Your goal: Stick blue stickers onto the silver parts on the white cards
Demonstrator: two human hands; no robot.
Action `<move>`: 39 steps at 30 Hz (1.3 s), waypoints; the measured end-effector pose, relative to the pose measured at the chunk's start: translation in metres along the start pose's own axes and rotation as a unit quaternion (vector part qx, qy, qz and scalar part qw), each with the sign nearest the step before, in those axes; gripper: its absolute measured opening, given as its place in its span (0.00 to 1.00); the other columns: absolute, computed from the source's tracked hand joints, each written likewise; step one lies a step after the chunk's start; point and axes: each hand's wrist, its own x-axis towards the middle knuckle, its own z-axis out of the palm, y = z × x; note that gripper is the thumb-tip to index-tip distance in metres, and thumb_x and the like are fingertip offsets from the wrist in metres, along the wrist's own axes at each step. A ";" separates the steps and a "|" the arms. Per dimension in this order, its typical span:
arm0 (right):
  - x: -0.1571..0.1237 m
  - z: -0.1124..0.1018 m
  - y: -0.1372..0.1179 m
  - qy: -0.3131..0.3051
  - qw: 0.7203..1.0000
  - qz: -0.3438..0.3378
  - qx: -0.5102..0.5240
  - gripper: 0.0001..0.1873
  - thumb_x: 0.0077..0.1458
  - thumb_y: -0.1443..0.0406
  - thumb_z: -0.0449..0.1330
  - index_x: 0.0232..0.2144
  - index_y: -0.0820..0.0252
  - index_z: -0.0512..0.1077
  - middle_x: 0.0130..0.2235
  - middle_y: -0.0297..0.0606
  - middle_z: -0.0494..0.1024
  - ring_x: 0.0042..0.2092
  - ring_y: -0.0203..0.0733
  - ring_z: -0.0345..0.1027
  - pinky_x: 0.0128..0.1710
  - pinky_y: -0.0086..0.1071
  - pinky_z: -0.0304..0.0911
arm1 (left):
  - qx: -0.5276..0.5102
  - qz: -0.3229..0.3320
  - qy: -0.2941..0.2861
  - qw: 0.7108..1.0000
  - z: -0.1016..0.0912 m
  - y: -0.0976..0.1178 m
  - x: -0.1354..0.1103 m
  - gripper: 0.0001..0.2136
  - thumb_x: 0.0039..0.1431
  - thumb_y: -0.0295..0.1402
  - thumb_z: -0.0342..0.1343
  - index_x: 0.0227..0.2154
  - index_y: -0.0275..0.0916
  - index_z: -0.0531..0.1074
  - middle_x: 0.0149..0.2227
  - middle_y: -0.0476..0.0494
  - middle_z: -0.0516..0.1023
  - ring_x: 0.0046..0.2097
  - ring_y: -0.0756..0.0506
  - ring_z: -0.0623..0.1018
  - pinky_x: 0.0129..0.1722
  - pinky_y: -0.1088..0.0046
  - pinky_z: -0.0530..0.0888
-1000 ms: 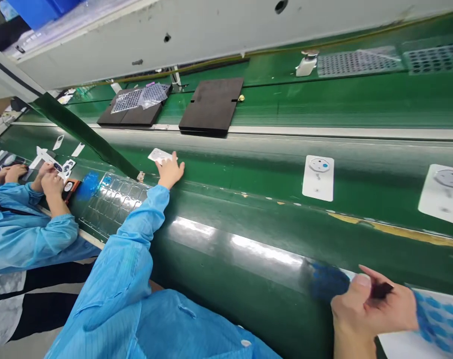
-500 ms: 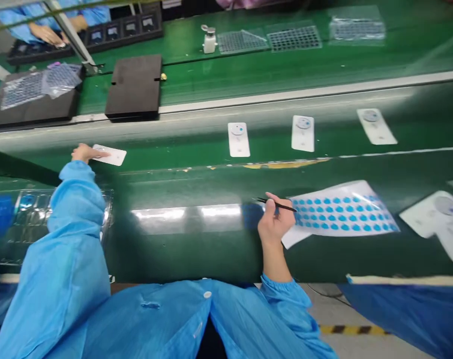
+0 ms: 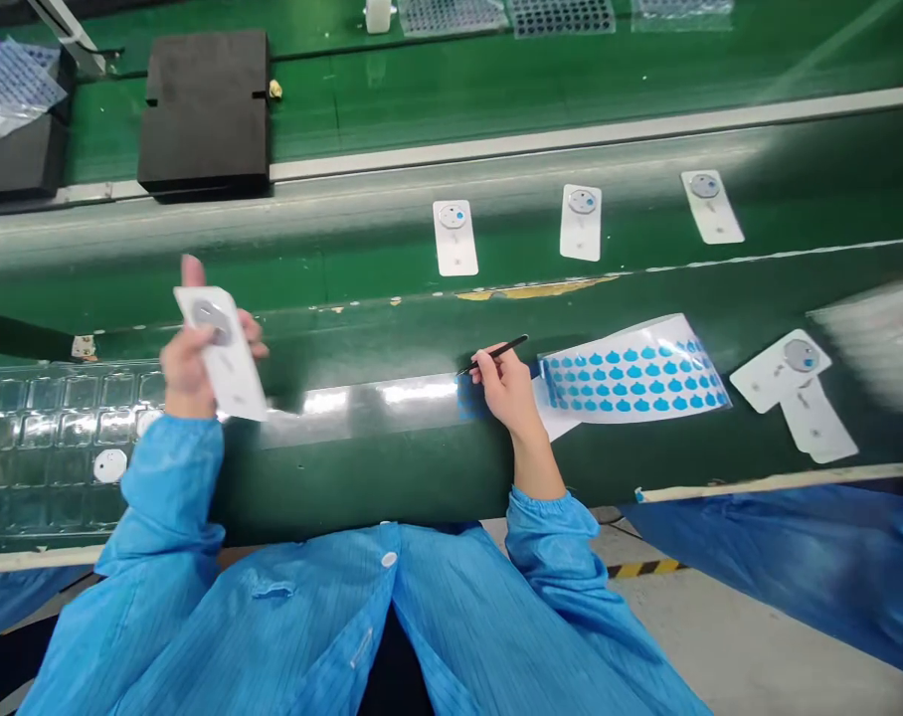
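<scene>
My left hand [image 3: 187, 363] grips a white rectangular card [image 3: 232, 368] with a round grey disc near its upper end, held tilted above the bench. Black tweezers [image 3: 505, 347] are in my right hand [image 3: 507, 388], their tips pointing left and down. Just under those tips a small blue patch [image 3: 470, 398] shows on the green surface. To the right of this hand lies a white sheet [image 3: 631, 368] with rows of blue stickers. Behind it, three similar cards, a left one [image 3: 456, 249], a middle one [image 3: 581, 234] and a right one [image 3: 714, 214], lie spaced apart.
A clear compartment tray [image 3: 49, 428] on the left holds a round white disc [image 3: 110, 465]. Two overlapping cards [image 3: 816, 423] lie at the right, near a blurred white stack [image 3: 880, 338]. Black foam blocks [image 3: 205, 109] and bubbly plastic sheets [image 3: 451, 15] stand across the metal rail [image 3: 496, 151].
My left hand has lifted the card from the far left of the belt and brought it nearer. The right hand has turned, its tweezers now slanting down to the left. The view has shifted.
</scene>
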 end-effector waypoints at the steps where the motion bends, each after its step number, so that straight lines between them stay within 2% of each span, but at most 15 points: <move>1: 0.000 0.000 0.001 -0.001 1.000 0.000 0.001 0.36 0.62 0.30 0.60 0.37 0.56 0.76 0.30 0.36 0.80 0.31 0.42 0.76 0.36 0.37 0.72 | -0.015 -0.032 -0.074 0.997 0.011 -0.020 -0.016 0.40 0.66 0.38 0.67 0.76 0.50 0.57 0.39 0.49 0.88 0.41 0.40 0.86 0.39 0.60 0.86; 2: -0.001 0.000 0.002 -0.002 1.000 -0.001 0.004 0.35 0.63 0.30 0.61 0.37 0.56 0.76 0.30 0.37 0.80 0.31 0.42 0.76 0.35 0.37 0.72 | -0.022 -0.085 -0.134 0.987 0.022 -0.040 -0.031 0.47 0.60 0.37 0.72 0.78 0.48 0.54 0.43 0.43 0.89 0.43 0.35 0.88 0.39 0.55 0.87; 4: -0.001 -0.001 0.004 -0.001 1.000 -0.002 0.013 0.34 0.62 0.31 0.63 0.37 0.56 0.76 0.30 0.36 0.80 0.30 0.41 0.75 0.34 0.35 0.71 | -0.030 -0.171 -0.182 0.968 0.039 -0.075 -0.054 0.47 0.59 0.36 0.73 0.77 0.45 0.54 0.48 0.36 0.88 0.44 0.32 0.89 0.41 0.50 0.88; 7: 0.001 -0.003 0.006 0.010 0.999 -0.006 0.038 0.33 0.62 0.33 0.65 0.36 0.56 0.77 0.28 0.34 0.78 0.28 0.39 0.74 0.31 0.33 0.69 | -0.051 -0.215 -0.171 0.960 0.059 -0.109 -0.074 0.39 0.61 0.34 0.72 0.72 0.42 0.63 0.52 0.33 0.87 0.43 0.33 0.89 0.42 0.51 0.88; 10: -0.003 0.000 -0.002 0.037 0.997 -0.015 0.069 0.32 0.62 0.33 0.65 0.35 0.56 0.75 0.26 0.32 0.77 0.26 0.37 0.71 0.26 0.31 0.66 | -0.048 -0.212 -0.144 0.965 0.073 -0.124 -0.087 0.35 0.59 0.32 0.74 0.67 0.41 0.67 0.53 0.34 0.87 0.43 0.35 0.89 0.46 0.52 0.88; 14: -0.030 0.015 -0.042 0.076 0.980 -0.044 0.178 0.26 0.66 0.41 0.68 0.34 0.55 0.74 0.26 0.31 0.77 0.24 0.36 0.72 0.23 0.29 0.66 | -0.048 -0.198 -0.135 0.970 0.091 -0.128 -0.106 0.35 0.59 0.33 0.75 0.66 0.43 0.65 0.53 0.35 0.86 0.44 0.36 0.90 0.48 0.54 0.88; 17: -0.060 0.037 -0.083 0.046 0.965 -0.040 0.256 0.20 0.69 0.47 0.69 0.35 0.55 0.75 0.27 0.31 0.79 0.23 0.36 0.73 0.22 0.28 0.68 | -0.054 -0.202 -0.139 0.968 0.103 -0.125 -0.119 0.36 0.61 0.34 0.74 0.67 0.44 0.63 0.53 0.36 0.86 0.44 0.36 0.90 0.48 0.55 0.88; 21: -0.084 0.064 -0.119 0.001 0.959 0.001 0.282 0.20 0.70 0.48 0.68 0.36 0.55 0.75 0.24 0.30 0.78 0.22 0.36 0.72 0.19 0.28 0.69 | -0.046 -0.181 -0.106 0.977 0.116 -0.122 -0.130 0.33 0.59 0.36 0.75 0.64 0.45 0.67 0.50 0.42 0.85 0.42 0.39 0.89 0.45 0.57 0.88; 25: -0.087 0.077 -0.125 0.002 0.959 0.030 0.281 0.21 0.69 0.46 0.68 0.37 0.55 0.75 0.23 0.29 0.78 0.19 0.35 0.69 0.15 0.26 0.64 | -0.021 -0.124 -0.076 0.989 0.120 -0.123 -0.133 0.31 0.56 0.39 0.76 0.60 0.45 0.72 0.50 0.43 0.84 0.44 0.42 0.86 0.40 0.65 0.87; 32: -0.090 0.077 -0.123 0.001 0.957 0.043 0.287 0.20 0.69 0.47 0.68 0.37 0.54 0.76 0.23 0.29 0.78 0.19 0.36 0.71 0.14 0.26 0.65 | 0.044 -0.073 -0.076 0.994 0.115 -0.122 -0.137 0.28 0.59 0.41 0.75 0.60 0.44 0.75 0.47 0.44 0.82 0.43 0.45 0.82 0.37 0.73 0.83; 39: -0.090 0.078 -0.123 0.008 0.955 0.038 0.293 0.19 0.69 0.47 0.69 0.36 0.55 0.77 0.24 0.29 0.78 0.22 0.37 0.75 0.16 0.26 0.68 | 0.060 -0.052 -0.096 0.992 0.113 -0.123 -0.136 0.28 0.62 0.44 0.74 0.61 0.45 0.74 0.49 0.42 0.82 0.45 0.44 0.83 0.39 0.72 0.83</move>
